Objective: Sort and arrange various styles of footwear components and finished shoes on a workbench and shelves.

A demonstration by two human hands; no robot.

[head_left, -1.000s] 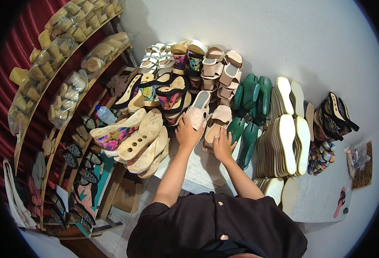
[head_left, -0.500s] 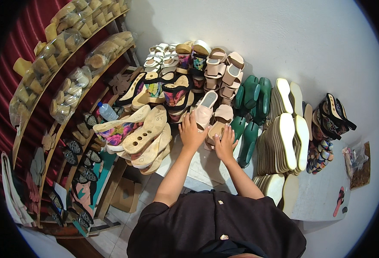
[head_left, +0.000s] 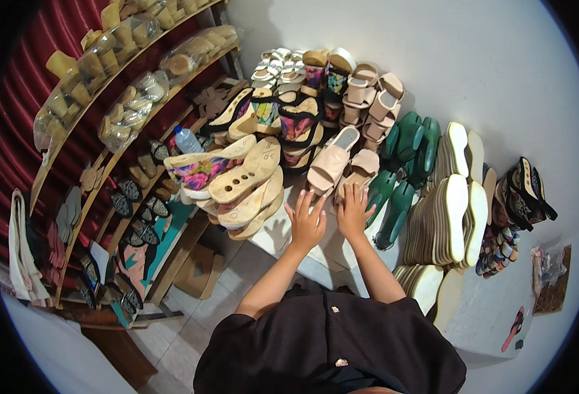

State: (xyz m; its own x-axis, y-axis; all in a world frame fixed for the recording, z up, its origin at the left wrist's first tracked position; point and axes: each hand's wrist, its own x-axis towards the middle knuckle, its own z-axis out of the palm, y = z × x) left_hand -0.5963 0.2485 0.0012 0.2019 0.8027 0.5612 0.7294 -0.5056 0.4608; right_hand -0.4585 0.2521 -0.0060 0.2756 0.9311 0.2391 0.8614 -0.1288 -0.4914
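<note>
Two pale pink slide sandals lie side by side near the front of the white table. My left hand (head_left: 308, 223) is spread open, its fingertips at the front end of the left sandal (head_left: 331, 161). Fingers apart, my right hand (head_left: 353, 213) reaches the near end of the right sandal (head_left: 360, 172). Neither hand is wrapped around a sandal. Behind the pair stand stacked sandals of the same pink (head_left: 385, 102). Green shoe lasts (head_left: 394, 213) lie just right of my right hand. Wooden wedge soles (head_left: 247, 180) are piled to the left.
Tall stacks of cream insoles (head_left: 437, 223) stand right of the lasts. Floral wedge sandals (head_left: 299, 125) and white sandals (head_left: 268, 69) fill the back left. Shelves (head_left: 128, 105) with bagged heels, a water bottle (head_left: 186, 140) and black shoes line the left. A pink-handled tool (head_left: 514, 328) lies far right on the table (head_left: 470, 315).
My hands have drawn back from the tops of the two pink sandals to their near ends, and the left fingers have spread. The whole view has shifted slightly.
</note>
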